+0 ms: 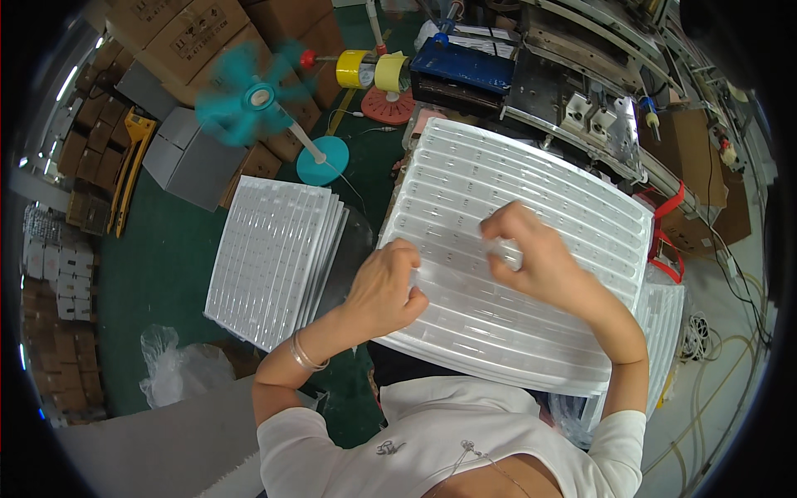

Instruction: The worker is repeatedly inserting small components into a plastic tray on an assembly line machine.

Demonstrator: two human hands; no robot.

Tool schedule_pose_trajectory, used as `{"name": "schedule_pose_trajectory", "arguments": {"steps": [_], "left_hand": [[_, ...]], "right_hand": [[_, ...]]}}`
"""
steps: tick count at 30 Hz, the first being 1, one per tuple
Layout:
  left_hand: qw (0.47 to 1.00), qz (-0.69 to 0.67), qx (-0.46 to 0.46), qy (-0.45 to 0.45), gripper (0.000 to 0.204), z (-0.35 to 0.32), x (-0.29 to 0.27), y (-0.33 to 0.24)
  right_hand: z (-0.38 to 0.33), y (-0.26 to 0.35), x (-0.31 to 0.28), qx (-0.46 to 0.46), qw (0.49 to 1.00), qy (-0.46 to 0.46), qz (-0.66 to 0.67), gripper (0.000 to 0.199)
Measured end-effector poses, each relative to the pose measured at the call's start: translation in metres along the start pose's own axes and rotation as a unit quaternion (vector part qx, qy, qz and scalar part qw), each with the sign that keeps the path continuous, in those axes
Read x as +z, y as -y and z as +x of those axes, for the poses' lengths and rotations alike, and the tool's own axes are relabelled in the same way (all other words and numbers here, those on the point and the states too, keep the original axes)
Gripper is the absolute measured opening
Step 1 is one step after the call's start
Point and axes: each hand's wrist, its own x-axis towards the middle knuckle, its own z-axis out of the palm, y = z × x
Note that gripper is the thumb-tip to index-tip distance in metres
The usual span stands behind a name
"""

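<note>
A large white tray (490, 375) with long parallel grooves lies before me, and rows of small clear pieces show in its upper grooves. My left hand (387, 289) is over the tray's left edge, fingers curled in, with a whitish bit showing by the fingertips. Over the middle of the tray is my right hand (538, 259), closed in a loose pinch and slightly blurred. Something small, pale and see-through shows between its thumb and fingers; I cannot make out its kind. Whether either hand touches the tray is unclear.
Similar trays are stacked (270, 253) at the left; another tray (664, 332) shows at the right. Beyond stand a teal fan (256, 98), rolls of yellow tape (355, 70) and a metal machine (573, 108). Cardboard boxes (187, 37) fill the back left. Red straps (668, 203) hang at right.
</note>
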Motion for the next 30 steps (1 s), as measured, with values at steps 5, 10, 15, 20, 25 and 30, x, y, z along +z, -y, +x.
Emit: {"name": "schedule_pose_trajectory", "arguments": {"steps": [5,10,15,20,25,30], "left_hand": [[0.991,0.092,0.088,0.043,0.037,0.016,0.021,0.002],[0.978,0.144,0.118,0.092,0.037,0.013,0.015,0.009],[0.985,0.089,0.058,0.139,0.038,0.028,-0.002,-0.003],[0.993,0.047,0.106,-0.037,0.039,0.129,0.018,-0.010],[0.947,0.164,0.173,-0.215,0.038,0.262,0.071,-0.032],[0.928,0.221,0.227,-0.194,0.041,0.335,0.105,-0.020]], "right_hand": [[-0.020,-0.008,-0.036,0.096,0.989,-0.107,0.024,0.018],[-0.046,-0.026,-0.059,0.216,0.973,-0.068,0.049,0.005],[-0.056,-0.049,-0.077,0.200,0.959,-0.188,0.071,0.020],[-0.052,-0.062,-0.099,0.168,0.952,-0.255,0.023,0.030],[-0.033,-0.084,-0.110,0.132,0.931,-0.329,-0.086,0.025],[-0.002,-0.128,-0.123,0.124,0.894,-0.392,-0.179,0.024]]}}
